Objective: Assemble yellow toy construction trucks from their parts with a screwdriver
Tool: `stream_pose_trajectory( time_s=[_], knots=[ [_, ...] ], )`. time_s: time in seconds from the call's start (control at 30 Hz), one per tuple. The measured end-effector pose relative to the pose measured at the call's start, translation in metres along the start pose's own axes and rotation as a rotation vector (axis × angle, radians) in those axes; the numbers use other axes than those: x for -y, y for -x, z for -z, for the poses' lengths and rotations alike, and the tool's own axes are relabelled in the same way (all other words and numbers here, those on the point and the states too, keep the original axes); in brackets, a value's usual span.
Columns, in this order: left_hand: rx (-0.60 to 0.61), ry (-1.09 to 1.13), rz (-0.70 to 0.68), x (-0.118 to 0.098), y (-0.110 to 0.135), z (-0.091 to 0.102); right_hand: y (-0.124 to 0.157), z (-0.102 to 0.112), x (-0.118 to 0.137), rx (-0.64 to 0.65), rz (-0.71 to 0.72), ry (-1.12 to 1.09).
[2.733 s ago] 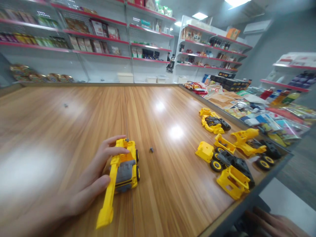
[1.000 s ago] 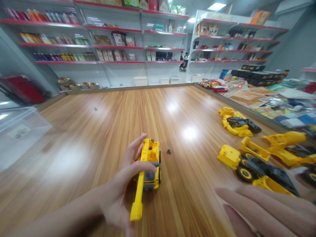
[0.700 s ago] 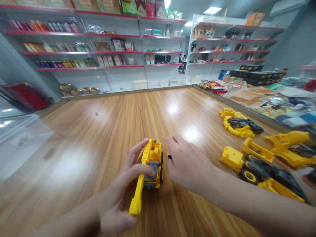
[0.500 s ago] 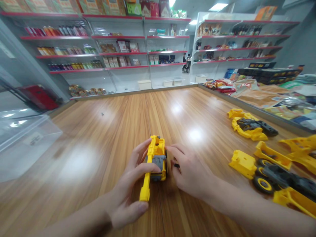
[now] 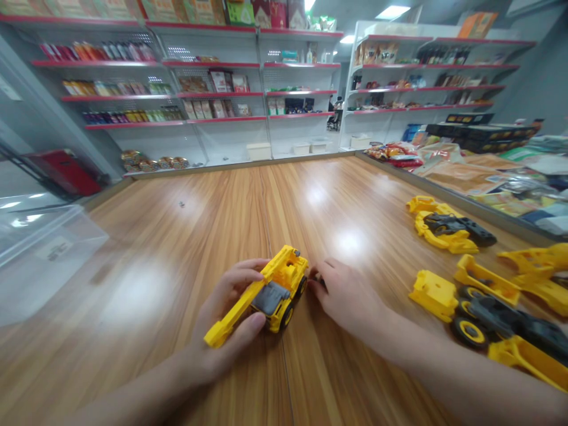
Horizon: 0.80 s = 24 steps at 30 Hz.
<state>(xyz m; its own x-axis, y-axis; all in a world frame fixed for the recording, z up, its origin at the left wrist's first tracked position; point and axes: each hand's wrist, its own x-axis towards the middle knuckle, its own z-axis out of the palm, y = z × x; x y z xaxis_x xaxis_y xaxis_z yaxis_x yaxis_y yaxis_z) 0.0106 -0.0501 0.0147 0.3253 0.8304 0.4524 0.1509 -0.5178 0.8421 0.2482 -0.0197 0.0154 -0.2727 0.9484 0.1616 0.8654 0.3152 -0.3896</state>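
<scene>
A yellow toy crane truck (image 5: 277, 284) with a grey panel and black wheels is held just in front of me on the table. My left hand (image 5: 226, 302) grips it from the left, thumb by the cab side and fingers behind the long yellow boom (image 5: 239, 310). The boom points toward me and to the left. My right hand (image 5: 348, 296) is closed just right of the truck, with curled fingertips near its rear wheel. A small black piece (image 5: 322, 281) shows among those fingers, mostly hidden; its kind is unclear.
Yellow and black toy vehicle parts (image 5: 452, 228) lie at the right, with a wheeled black chassis (image 5: 501, 313) nearer me. A clear plastic bin (image 5: 53, 254) stands at the left. A tiny grey bit (image 5: 181, 204) lies on the wooden table (image 5: 222, 219). Stocked shelves (image 5: 222, 121) stand behind.
My left hand has turned the truck, so the boom's near end swung left and its right-side wheels show. My right hand stays beside it, its fingers more tightly curled.
</scene>
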Motion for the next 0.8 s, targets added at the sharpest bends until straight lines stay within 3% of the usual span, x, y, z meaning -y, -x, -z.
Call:
stream_pose_trajectory(
  time_s=[0.2,0.4,0.6,0.67,0.8],
  knots=[
    [-0.106,-0.040,0.133,0.008,0.001,0.000,0.000,0.005,0.002,-0.067,0.021,-0.040],
    [0.046,-0.099,-0.003,-0.001,-0.005,0.001,0.008,0.017,0.019,-0.360,0.132,-0.383],
    [0.260,-0.075,-0.122,-0.010,-0.006,0.000,0.021,0.025,0.033,-0.341,0.097,-0.680],
    [0.268,-0.063,-0.123,-0.008,-0.004,-0.001,0.022,0.026,0.034,-0.328,0.133,-0.735],
    [0.212,-0.065,-0.063,0.000,-0.002,-0.001,0.022,0.022,0.036,-0.306,0.342,-0.786]
  ],
)
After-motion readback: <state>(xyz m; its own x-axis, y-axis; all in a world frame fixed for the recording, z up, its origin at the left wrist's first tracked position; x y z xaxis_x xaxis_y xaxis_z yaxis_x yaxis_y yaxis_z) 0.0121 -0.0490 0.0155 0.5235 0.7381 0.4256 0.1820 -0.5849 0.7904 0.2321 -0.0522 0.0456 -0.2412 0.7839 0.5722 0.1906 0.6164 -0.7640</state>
